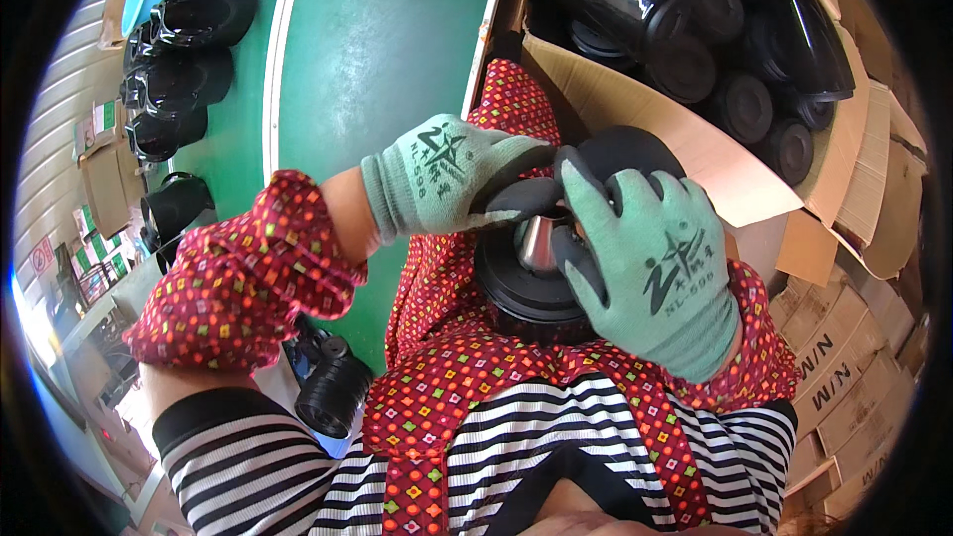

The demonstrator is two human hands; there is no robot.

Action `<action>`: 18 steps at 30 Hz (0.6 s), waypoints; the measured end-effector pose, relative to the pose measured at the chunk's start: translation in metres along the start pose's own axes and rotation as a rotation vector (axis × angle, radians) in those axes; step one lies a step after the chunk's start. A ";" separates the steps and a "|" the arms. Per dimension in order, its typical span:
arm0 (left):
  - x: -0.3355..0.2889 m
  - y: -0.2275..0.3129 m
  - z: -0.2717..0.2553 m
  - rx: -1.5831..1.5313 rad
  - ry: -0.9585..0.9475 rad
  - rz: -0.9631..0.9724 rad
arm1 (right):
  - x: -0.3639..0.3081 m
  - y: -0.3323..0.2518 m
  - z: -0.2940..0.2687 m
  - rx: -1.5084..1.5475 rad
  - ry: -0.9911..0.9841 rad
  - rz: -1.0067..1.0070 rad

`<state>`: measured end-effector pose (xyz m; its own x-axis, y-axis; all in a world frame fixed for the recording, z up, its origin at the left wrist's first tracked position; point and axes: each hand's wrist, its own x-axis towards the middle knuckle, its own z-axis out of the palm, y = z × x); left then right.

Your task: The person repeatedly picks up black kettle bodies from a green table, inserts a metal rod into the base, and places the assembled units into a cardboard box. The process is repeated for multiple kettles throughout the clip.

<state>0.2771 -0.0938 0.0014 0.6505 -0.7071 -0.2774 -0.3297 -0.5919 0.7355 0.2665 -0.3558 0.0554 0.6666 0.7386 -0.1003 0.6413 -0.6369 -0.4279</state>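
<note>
A shiny metal cone [537, 243] stands in the middle of a round black lid-like piece [511, 288] held close to my lap. My left hand [452, 177], in a green glove with dark fingertips, pinches thumb and forefinger together at the cone's top. Whatever sits between those fingertips is hidden. From the other side my right hand [650, 258], gloved alike, has its thumb and fingers closed against the cone's side. Behind the right fingers shows another black round part [630, 151], partly covered.
At the right stands an open cardboard box [685, 144] full of glossy black cylinders and round black pieces [745, 107]. A green work surface [387, 50] lies ahead, with a row of black vessels [204, 15] at far left. Stacked cartons [844, 367] fill the lower right.
</note>
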 end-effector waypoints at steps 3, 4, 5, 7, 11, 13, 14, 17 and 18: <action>0.005 -0.016 0.008 0.006 0.086 0.111 | -0.001 -0.004 -0.001 -0.090 0.022 0.002; 0.009 -0.020 0.011 0.019 0.103 0.138 | 0.000 -0.004 0.000 -0.123 0.037 0.009; 0.005 -0.010 0.012 0.043 0.154 0.131 | 0.001 -0.003 -0.001 -0.091 0.042 -0.008; -0.013 0.011 0.009 0.041 0.199 0.074 | 0.002 -0.001 0.000 -0.024 0.087 -0.066; -0.024 -0.003 0.011 -0.082 0.420 -0.041 | -0.006 0.008 -0.004 0.061 0.374 -0.199; -0.038 -0.018 0.036 -0.199 0.725 -0.136 | -0.023 0.013 -0.005 0.093 0.422 -0.170; -0.044 -0.018 0.041 -0.290 0.794 -0.247 | -0.030 0.015 0.002 0.140 0.432 -0.130; -0.090 -0.060 0.079 -0.105 0.932 -0.468 | -0.052 0.022 0.030 0.429 0.393 -0.045; -0.106 -0.067 0.091 -0.074 0.962 -0.546 | -0.058 0.019 0.036 0.473 0.384 -0.042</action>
<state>0.1679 -0.0141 -0.0747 0.9665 0.2565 -0.0034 0.1844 -0.6853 0.7045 0.2271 -0.4029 0.0209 0.7900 0.5726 0.2190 0.4907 -0.3765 -0.7858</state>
